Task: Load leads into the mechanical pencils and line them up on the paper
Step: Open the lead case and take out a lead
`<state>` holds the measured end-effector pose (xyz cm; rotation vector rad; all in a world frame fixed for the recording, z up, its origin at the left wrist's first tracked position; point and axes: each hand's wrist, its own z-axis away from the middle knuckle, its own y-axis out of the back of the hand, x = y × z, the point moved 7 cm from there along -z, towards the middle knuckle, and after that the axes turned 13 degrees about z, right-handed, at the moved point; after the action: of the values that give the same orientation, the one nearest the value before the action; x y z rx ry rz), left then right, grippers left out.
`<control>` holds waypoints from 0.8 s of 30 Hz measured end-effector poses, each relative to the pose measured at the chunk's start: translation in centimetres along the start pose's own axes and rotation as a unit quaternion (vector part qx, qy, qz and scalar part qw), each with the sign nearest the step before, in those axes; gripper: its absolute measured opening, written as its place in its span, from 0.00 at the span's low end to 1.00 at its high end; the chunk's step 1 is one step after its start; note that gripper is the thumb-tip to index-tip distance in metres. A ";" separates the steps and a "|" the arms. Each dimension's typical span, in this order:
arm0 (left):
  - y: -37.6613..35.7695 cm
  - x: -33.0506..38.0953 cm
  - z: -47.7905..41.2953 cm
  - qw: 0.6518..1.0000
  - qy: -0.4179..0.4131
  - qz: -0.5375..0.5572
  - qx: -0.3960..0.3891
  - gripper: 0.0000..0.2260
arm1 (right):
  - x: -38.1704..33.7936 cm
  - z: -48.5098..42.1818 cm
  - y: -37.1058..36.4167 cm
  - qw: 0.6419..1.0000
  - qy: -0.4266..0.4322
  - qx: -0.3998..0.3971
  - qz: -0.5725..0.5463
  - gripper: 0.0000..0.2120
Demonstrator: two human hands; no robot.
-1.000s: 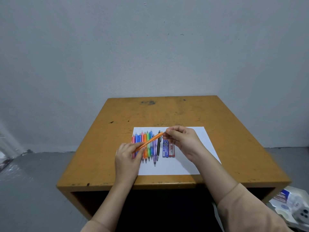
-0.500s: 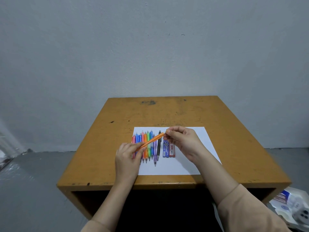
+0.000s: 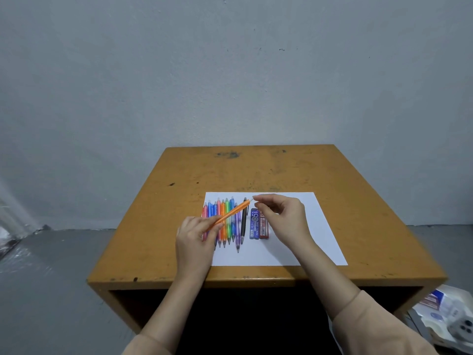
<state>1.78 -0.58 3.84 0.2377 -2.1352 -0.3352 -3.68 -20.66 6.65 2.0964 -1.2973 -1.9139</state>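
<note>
My left hand (image 3: pixel 195 235) grips an orange mechanical pencil (image 3: pixel 234 212) by its lower half, tilted up to the right above the paper. My right hand (image 3: pixel 284 216) pinches a small white cap (image 3: pixel 252 199) just off the pencil's top end. On the white paper (image 3: pixel 314 226) lie several coloured pencils (image 3: pixel 225 221) side by side, a purple one (image 3: pixel 237 233) and a black one (image 3: pixel 244 220). A blue lead case (image 3: pixel 254 224) and a red lead case (image 3: pixel 263 226) lie to their right, partly under my right hand.
The paper sits on a worn yellow-brown wooden table (image 3: pixel 256 170) against a grey wall. A white tray with small packets (image 3: pixel 450 319) stands on the floor at the lower right. The floor is grey concrete.
My right hand has drawn slightly away from the orange pencil's top end, with the small white cap now in its fingertips. The left hand keeps the pencil nearly still.
</note>
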 end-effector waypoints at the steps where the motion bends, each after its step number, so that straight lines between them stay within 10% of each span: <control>1: 0.0 0.1 0.0 1.000 -0.001 0.000 0.001 0.12 | -0.2 0.1 0.1 1.000 0.013 0.007 0.016 0.08; 24: -0.1 -0.3 0.0 1.000 -0.001 -0.018 -0.003 0.11 | -0.5 0.6 -0.2 0.978 0.125 0.005 0.168 0.11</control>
<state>1.92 -0.60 3.56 0.2724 -2.1326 -0.3629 -3.98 -19.93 6.78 1.8931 -1.4883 -1.4610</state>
